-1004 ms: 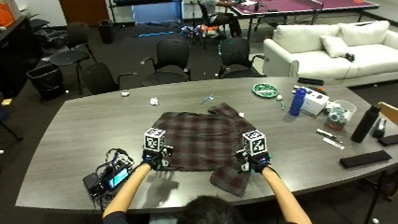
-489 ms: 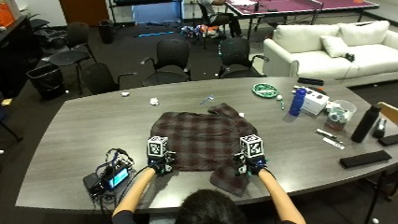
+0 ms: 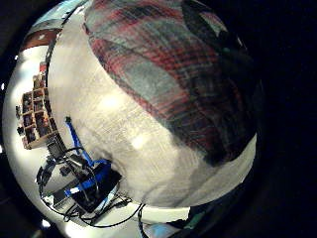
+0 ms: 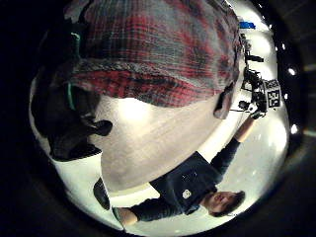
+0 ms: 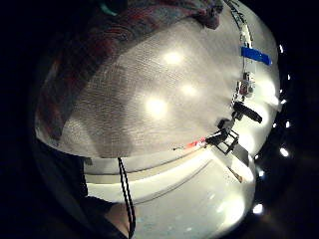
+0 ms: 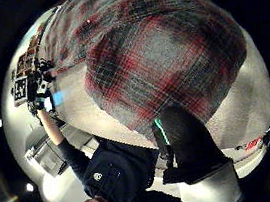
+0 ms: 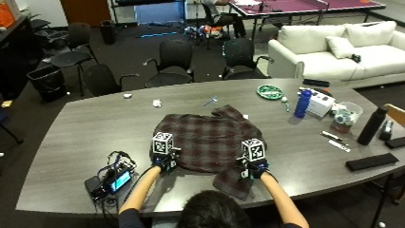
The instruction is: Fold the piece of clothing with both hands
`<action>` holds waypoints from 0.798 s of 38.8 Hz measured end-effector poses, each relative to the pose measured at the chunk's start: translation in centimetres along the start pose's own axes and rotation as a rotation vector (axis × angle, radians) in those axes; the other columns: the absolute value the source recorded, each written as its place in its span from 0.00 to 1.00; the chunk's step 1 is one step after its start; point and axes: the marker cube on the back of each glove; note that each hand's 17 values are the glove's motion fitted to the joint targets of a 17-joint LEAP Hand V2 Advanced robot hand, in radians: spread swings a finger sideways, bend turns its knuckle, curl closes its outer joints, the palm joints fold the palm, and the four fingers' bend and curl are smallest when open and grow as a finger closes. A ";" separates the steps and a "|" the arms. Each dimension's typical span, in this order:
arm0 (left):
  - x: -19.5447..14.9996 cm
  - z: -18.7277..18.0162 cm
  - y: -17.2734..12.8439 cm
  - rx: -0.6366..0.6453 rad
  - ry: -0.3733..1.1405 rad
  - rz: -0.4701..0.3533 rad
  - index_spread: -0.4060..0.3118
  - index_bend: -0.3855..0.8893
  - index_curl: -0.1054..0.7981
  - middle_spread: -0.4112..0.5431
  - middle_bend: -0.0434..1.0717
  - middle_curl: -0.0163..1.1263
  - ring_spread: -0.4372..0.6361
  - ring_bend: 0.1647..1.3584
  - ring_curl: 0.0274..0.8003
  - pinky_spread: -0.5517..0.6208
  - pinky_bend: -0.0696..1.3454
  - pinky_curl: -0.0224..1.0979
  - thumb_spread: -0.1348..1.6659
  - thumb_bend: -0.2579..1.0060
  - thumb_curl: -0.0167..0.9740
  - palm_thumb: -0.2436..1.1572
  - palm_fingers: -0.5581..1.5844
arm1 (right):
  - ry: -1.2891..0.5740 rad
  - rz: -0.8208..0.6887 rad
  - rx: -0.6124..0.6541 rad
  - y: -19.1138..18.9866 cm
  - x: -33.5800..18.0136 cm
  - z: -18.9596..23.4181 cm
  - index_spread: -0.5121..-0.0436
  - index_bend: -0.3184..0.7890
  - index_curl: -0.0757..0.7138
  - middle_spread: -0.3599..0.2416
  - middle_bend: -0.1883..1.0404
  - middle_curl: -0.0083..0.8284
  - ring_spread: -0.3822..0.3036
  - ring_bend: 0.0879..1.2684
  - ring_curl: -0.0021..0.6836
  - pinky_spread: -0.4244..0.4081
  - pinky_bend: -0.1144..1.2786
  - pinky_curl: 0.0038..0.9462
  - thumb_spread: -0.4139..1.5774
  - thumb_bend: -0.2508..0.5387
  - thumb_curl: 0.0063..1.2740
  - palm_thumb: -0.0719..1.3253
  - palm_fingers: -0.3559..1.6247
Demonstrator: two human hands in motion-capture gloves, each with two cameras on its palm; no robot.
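We see the plaid shirt (image 7: 208,140) spread on the table (image 7: 82,133), a sleeve trailing near the front edge. Left hand (image 7: 164,161) and right hand (image 7: 253,167) both sit at the shirt's near hem. Each seems to pinch cloth; the palm views show fabric bunched close. Risks, we judge: uneven lift skews the fold, the loose sleeve drags, or the hem snags the device (image 7: 110,180) beside the left hand.
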 end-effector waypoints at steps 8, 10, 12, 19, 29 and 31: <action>0.6 -5.1 0.7 0.075 0.025 -0.009 0.26 0.53 0.65 0.22 0.31 0.37 0.28 0.18 0.36 0.38 0.18 0.32 0.76 0.25 0.50 0.75 0.71 | 0.005 -0.040 -0.054 -1.3 -1.4 1.4 0.55 0.40 0.35 0.59 0.34 0.45 0.62 0.35 0.48 0.76 0.45 0.36 0.76 0.30 0.28 0.47 0.30; 0.6 -6.0 0.8 0.078 0.025 -0.011 0.26 0.52 0.65 0.21 0.30 0.38 0.26 0.18 0.36 0.37 0.18 0.32 0.77 0.24 0.51 0.75 0.71 | 0.038 -0.007 -0.069 -1.9 -1.4 1.9 0.57 0.40 0.35 0.60 0.33 0.46 0.62 0.35 0.48 0.76 0.45 0.36 0.76 0.30 0.28 0.48 0.29; 0.7 -6.7 1.0 0.089 0.030 -0.010 0.26 0.51 0.66 0.21 0.29 0.38 0.26 0.17 0.37 0.36 0.18 0.33 0.77 0.24 0.51 0.75 0.72 | 0.059 0.020 -0.086 -2.2 -1.4 2.4 0.59 0.40 0.36 0.60 0.31 0.45 0.62 0.34 0.48 0.76 0.46 0.37 0.75 0.30 0.28 0.48 0.28; 0.9 -7.9 1.0 0.129 0.047 0.006 0.27 0.48 0.68 0.20 0.26 0.39 0.24 0.14 0.39 0.35 0.17 0.33 0.79 0.23 0.52 0.75 0.72 | 0.011 -0.052 -0.071 -3.2 -1.4 2.4 0.63 0.36 0.32 0.59 0.32 0.46 0.57 0.36 0.49 0.66 0.53 0.39 0.75 0.29 0.29 0.49 0.31; 0.3 -6.5 1.5 0.111 0.003 0.007 0.27 0.45 0.70 0.19 0.24 0.41 0.24 0.11 0.41 0.34 0.16 0.32 0.80 0.22 0.53 0.75 0.73 | 0.097 0.037 0.214 -5.2 -0.4 0.8 0.49 0.38 0.32 0.38 0.39 0.50 0.31 0.44 0.50 0.27 0.58 0.36 0.74 0.39 0.31 0.63 0.65; 0.3 -6.0 1.6 0.121 -0.006 0.022 0.27 0.45 0.70 0.19 0.23 0.41 0.24 0.10 0.41 0.34 0.16 0.32 0.80 0.21 0.54 0.75 0.73 | 0.120 0.049 0.243 -5.5 -0.6 0.8 0.49 0.41 0.35 0.34 0.40 0.52 0.27 0.46 0.54 0.22 0.57 0.37 0.74 0.40 0.32 0.66 0.71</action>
